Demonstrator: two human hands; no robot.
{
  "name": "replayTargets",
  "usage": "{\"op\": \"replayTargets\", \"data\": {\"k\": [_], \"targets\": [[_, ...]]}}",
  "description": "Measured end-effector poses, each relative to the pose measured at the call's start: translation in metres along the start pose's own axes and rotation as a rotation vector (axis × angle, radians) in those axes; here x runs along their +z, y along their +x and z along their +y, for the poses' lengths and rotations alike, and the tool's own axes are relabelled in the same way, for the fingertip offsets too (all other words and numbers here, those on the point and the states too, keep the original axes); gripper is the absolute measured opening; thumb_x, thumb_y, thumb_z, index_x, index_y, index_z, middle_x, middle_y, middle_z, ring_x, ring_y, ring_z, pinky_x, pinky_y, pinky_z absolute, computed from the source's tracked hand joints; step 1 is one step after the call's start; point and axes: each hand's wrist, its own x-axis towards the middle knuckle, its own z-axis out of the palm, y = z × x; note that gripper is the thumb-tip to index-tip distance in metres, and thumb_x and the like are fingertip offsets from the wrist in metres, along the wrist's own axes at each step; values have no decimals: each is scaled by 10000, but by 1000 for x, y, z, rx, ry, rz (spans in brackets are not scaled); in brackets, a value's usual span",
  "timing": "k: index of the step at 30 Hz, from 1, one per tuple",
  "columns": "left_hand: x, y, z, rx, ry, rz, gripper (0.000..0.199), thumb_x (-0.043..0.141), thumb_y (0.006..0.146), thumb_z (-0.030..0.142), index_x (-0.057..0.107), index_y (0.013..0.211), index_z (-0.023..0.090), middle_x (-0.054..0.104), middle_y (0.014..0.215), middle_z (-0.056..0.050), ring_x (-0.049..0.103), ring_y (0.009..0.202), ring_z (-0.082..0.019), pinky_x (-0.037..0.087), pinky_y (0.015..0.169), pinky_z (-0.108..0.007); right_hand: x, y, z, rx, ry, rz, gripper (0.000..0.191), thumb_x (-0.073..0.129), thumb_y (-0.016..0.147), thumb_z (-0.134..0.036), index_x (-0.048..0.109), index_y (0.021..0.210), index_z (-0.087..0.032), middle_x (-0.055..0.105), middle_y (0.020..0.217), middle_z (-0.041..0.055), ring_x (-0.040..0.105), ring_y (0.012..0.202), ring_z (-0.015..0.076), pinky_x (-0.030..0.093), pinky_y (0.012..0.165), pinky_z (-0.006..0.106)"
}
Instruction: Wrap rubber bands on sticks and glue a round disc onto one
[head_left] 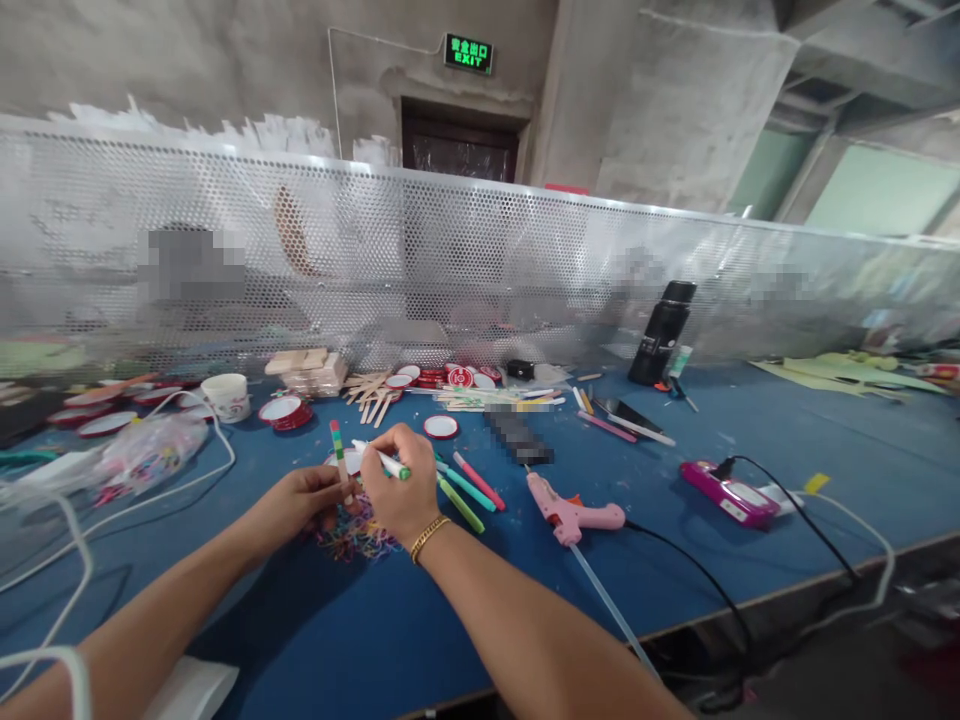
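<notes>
The left hand [306, 502] pinches a striped stick [337, 447]; the right hand [406, 500] holds a marker [392, 464] in a closed grip.

Two lines of glowing green text can be read on the dark exit sign [469, 54], which is mounted on the wall [247, 60] above the doorway [461, 145]: the Chinese characters 安全出口 are set on top, and the word EXIT, in capitals, is placed beneath. A round white emblem is borne by a red lid [460, 377] on the tabletop [360, 630], too small to be read. Pale marks on the black flask [661, 335] and print on the white cup [225, 398] cannot be made out.
</notes>
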Motion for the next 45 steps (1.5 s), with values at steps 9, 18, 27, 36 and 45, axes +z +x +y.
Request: {"op": "replayTargets", "data": {"k": [9, 18, 27, 36, 45], "targets": [[6, -4, 3, 7, -113, -3, 454, 660, 643, 589, 530, 721, 161, 630, 709, -20, 459, 472, -87, 242, 444, -211, -3, -4, -3, 12, -11, 13, 82, 524, 775, -204, 508, 695, -209, 580, 672, -13, 538, 709, 153, 393, 780, 314], [8, -3, 2, -2, -77, -10, 437, 655, 644, 583, 551, 669, 159, 515, 548, 21, 398, 447, -88, 237, 448, -219, -5, -6, -3, -32, -8, -26, 93, 531, 754, -195, 503, 668, -212, 589, 663, -10, 535, 714, 159, 389, 758, 312], [9, -2, 6, -21, -59, -6, 416, 698, 611, 561, 580, 650, 164, 476, 487, 26, 368, 459, -95, 231, 457, -227, 1, -5, 3, -51, -86, -68, 80, 547, 746, -227, 495, 686, -216, 586, 661, -15, 536, 681, 151, 383, 753, 314], [8, 0, 3, -71, -68, -15, 462, 704, 615, 541, 602, 817, 138, 476, 520, 54, 379, 481, -85, 246, 488, -208, 2, -1, 2, -83, -131, -71, 65, 533, 721, -220, 479, 687, -207, 560, 630, -30, 527, 659, 131, 352, 737, 290], [2, 2, -5, -112, -70, -9, 610, 662, 630, 646, 610, 950, 129, 486, 521, 53, 370, 497, -93, 243, 500, -213, 4, 0, 2, -68, -100, -27, 62, 532, 722, -235, 483, 698, -204, 559, 632, -34, 530, 660, 125, 344, 769, 291]]}}
